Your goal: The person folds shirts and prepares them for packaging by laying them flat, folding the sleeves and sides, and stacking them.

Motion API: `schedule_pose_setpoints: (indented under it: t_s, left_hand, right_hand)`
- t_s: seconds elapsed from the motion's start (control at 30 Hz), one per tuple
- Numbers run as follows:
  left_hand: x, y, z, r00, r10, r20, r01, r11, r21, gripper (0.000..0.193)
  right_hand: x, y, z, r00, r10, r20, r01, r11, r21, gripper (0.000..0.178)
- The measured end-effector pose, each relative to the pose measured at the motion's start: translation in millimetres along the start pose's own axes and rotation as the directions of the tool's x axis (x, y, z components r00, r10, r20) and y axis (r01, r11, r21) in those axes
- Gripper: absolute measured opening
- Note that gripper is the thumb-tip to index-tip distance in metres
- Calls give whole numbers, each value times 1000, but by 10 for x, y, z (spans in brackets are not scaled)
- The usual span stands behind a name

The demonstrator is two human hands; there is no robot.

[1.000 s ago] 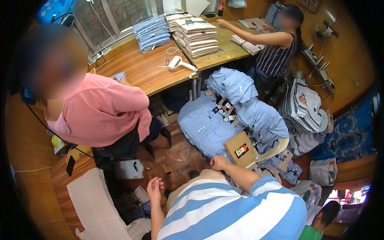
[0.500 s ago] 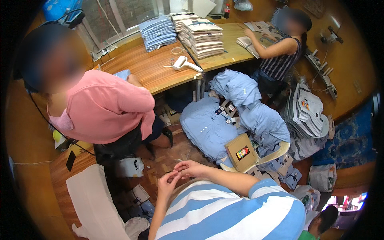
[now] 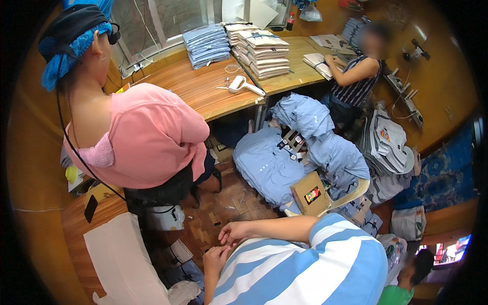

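My right hand (image 3: 233,233) is in front of my striped shirt (image 3: 300,259), its fingers loosely bent and apart, with nothing visible in it. Just below and to the left, my left hand (image 3: 215,258) is close against the shirt front. Its fingers are loosely bent and some fingertips are hidden by the shirt; no held object shows. A small gap separates the two hands. Beyond them lies a wooden parquet floor (image 3: 227,206). A large heap of light blue garments (image 3: 267,165) stands ahead to the right, with an open cardboard box (image 3: 308,195) at its near side.
A person in pink (image 3: 147,132) stands at the left by a wooden table (image 3: 168,84) holding folded stacks and a white lint roller (image 3: 244,85). Another person (image 3: 356,76) handles folded garments (image 3: 317,65) at the far right. Cream fabric (image 3: 119,254) covers a table at left.
My hands have moved apart and lower; their fingertips touched before. The person in pink has turned toward the far table. The view has shifted slightly.
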State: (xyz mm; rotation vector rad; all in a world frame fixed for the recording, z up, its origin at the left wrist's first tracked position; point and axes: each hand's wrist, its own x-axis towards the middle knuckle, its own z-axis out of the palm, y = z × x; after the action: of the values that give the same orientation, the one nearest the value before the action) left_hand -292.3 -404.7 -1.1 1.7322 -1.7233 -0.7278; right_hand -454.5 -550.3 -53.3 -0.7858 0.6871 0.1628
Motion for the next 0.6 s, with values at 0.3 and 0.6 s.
schedule_pose_setpoints:
  t_s: [0.3, 0.6]
  left_hand:
    - [-266, -566, -602, 981, -64, -184, 77, 995, 65, 11]
    - [-857, -1192, -1237, 961, 23, -274, -1, 997, 80, 8]
  right_hand:
    - [587, -177, 666, 997, -77, 7, 73, 975, 211, 38]
    - [1200, -381, 1408, 997, 22, 78, -24, 999, 30, 28]
